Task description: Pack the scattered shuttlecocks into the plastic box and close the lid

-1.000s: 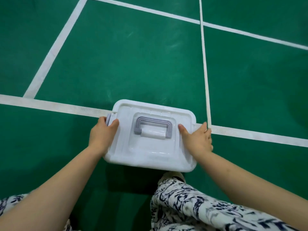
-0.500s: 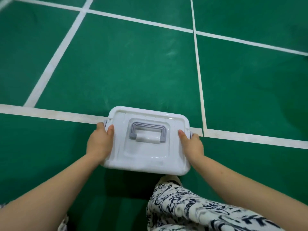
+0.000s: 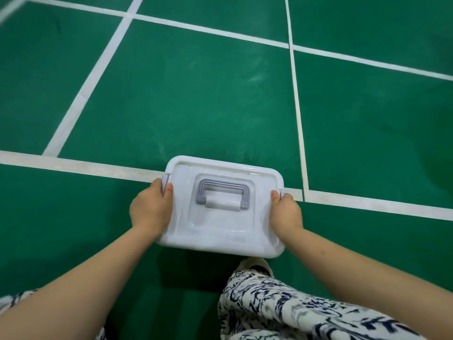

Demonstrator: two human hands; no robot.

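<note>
White box [image 3: 224, 224] with lid [image 3: 220, 217] on, left hand [image 3: 150, 209] and right hand [image 3: 286, 212] gripping its side latches, green floor [image 3: 196, 94]

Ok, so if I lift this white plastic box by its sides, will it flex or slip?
Probably stiff: the plastic box has a moulded, stepped top and holds its shape between the left hand and right hand. Its glossy surface looks slippery, so the grey handle may be the safer hold. Likely light for its size, though its contents are hidden.

Green court floor [image 3: 196, 94]; white boundary lines [image 3: 81, 168]; black-and-white patterned garment [image 3: 282, 312]; pale shoe toe [image 3: 255, 265].
</note>
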